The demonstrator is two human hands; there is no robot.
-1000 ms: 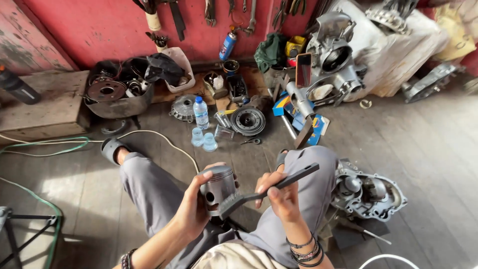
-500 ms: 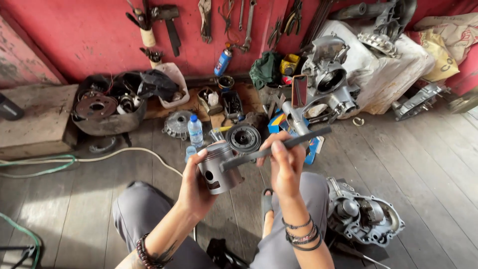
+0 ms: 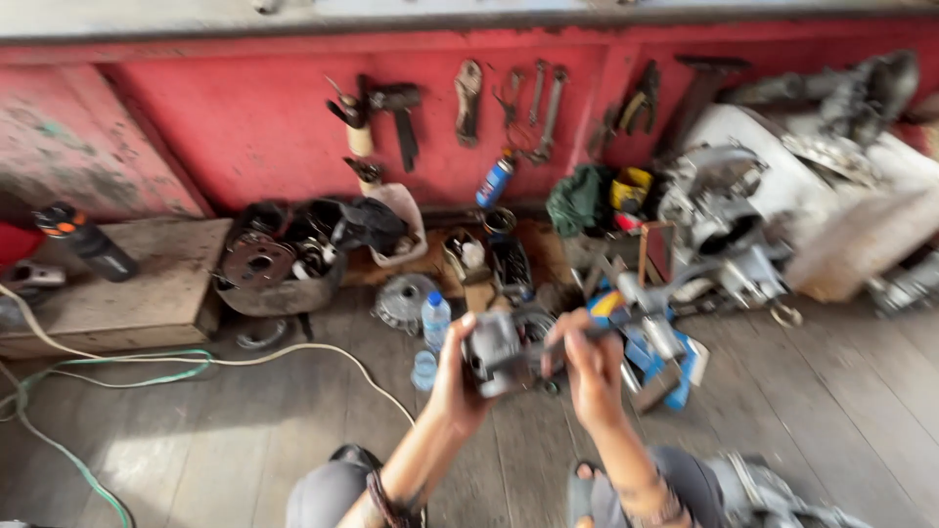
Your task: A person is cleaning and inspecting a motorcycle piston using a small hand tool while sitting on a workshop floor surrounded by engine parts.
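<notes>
Here my left hand [image 3: 458,376] is raised in front of me, fingers wrapped tight around a grey metal piston [image 3: 497,352], which sits in the air above the plank floor [image 3: 812,401], roughly level with the clutter along the wall. My right hand [image 3: 594,372] is just beside it, fingers clamped on a dark, thin metal tool [image 3: 577,335] whose near end meets the piston; motion blur keeps me from telling what kind of tool it is or exactly how it touches. Bracelets show on both wrists, and my knees are at the bottom edge of the view.

Behind the piston, on the floor, stands a small clear water bottle [image 3: 435,321] with a blue cap, and near it lies a round toothed metal part [image 3: 404,301]. To the left, a dented metal basin [image 3: 274,284] holds dark engine bits, and beyond it a low wooden box [image 3: 137,284] carries a dark bottle with an orange band [image 3: 86,242]. A white cable [image 3: 293,357] and a green hose [image 3: 59,445] trail across the boards. To the right sits a grey engine block [image 3: 719,220] beside a white sack [image 3: 841,225]. On the red wall [image 3: 215,127] hang wrenches [image 3: 543,108], pliers and a hammer, with a blue spray can [image 3: 497,179] leaning below them.
</notes>
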